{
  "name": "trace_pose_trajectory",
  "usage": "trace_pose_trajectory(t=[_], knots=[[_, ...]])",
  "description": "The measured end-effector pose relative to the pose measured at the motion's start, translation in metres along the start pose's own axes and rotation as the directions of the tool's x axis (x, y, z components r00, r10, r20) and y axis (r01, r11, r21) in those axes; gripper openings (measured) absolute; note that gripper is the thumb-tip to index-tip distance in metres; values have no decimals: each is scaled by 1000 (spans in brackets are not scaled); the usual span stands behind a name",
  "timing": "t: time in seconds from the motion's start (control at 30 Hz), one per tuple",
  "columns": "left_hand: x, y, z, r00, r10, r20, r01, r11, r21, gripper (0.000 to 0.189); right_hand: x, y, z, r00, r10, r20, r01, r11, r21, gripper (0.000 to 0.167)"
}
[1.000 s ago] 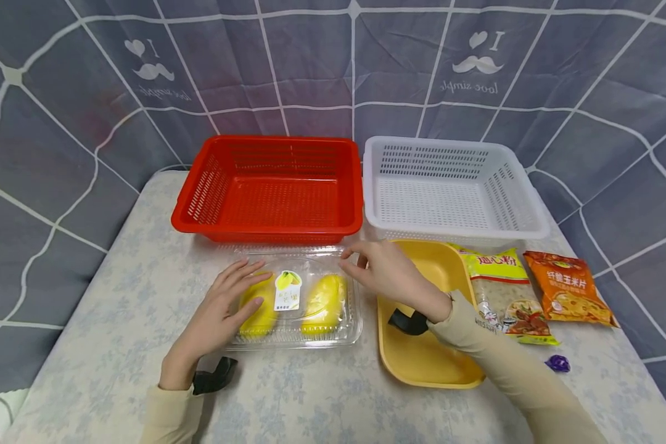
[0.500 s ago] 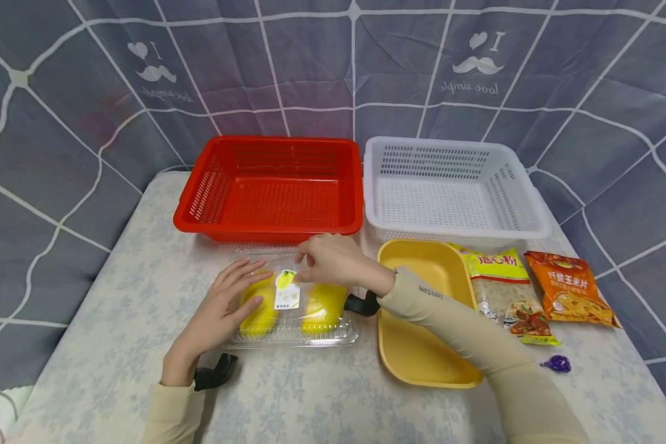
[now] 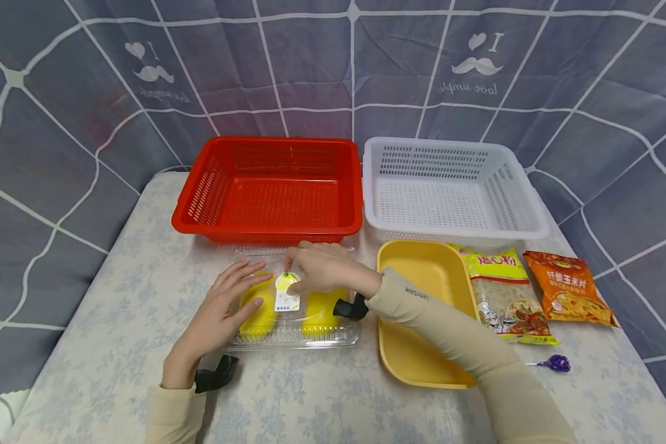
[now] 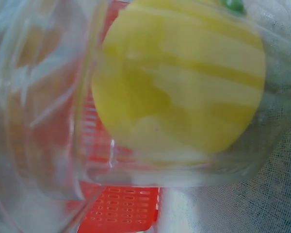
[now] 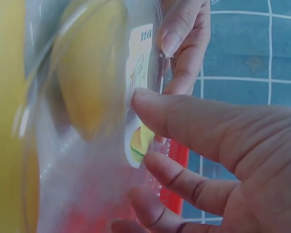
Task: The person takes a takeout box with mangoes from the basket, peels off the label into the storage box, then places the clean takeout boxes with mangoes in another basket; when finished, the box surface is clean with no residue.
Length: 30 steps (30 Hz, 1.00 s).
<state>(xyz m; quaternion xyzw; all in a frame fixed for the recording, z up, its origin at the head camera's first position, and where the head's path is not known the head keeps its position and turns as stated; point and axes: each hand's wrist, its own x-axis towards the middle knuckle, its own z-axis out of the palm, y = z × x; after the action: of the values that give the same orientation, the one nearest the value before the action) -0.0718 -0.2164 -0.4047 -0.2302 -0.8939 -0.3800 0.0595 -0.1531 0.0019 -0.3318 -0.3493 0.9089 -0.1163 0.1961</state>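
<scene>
A clear plastic clamshell box (image 3: 316, 339) lies on the table with two yellow mangoes (image 3: 257, 325) inside. On its lid is a white label (image 3: 286, 302) with a mango picture. My left hand (image 3: 219, 311) rests on the lid's left side with fingers spread. From the right, my right hand (image 3: 327, 269) reaches over the lid. In the right wrist view, its thumb (image 5: 155, 104) touches the label, and the index fingertip sits apart at the label's lower end. The left wrist view shows one mango (image 4: 179, 87) closely through the box wall, with no hand visible there.
A red basket (image 3: 272, 237) and a white basket (image 3: 455, 233) stand behind the box. Right of it is a yellow tray (image 3: 422, 373), under my right forearm. Beyond lie a noodle bag (image 3: 505, 290), an orange snack bag (image 3: 568, 287) and a purple lollipop (image 3: 557, 363).
My right hand has moved left from the box's right edge onto the label and lowered slightly. My left hand stays in place. The lollipop's stick now shows from behind the sleeve.
</scene>
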Motion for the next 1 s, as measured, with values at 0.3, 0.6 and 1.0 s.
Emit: trace_pose_trajectory(t=[0.3, 0.6, 1.0], knots=[[-1, 1, 1, 1000, -8, -6, 8, 1000, -8, 40, 3, -4, 2, 999, -45, -16, 45, 998, 40, 21], [-1, -1, 1, 1000, -4, -4, 4, 1000, -10, 40, 6, -3, 3, 995, -25, -93, 32, 997, 77, 13], [-1, -3, 2, 1000, -18, 0, 18, 1000, -8, 41, -19, 5, 4, 958, -166, -233, 208, 964, 167, 16]])
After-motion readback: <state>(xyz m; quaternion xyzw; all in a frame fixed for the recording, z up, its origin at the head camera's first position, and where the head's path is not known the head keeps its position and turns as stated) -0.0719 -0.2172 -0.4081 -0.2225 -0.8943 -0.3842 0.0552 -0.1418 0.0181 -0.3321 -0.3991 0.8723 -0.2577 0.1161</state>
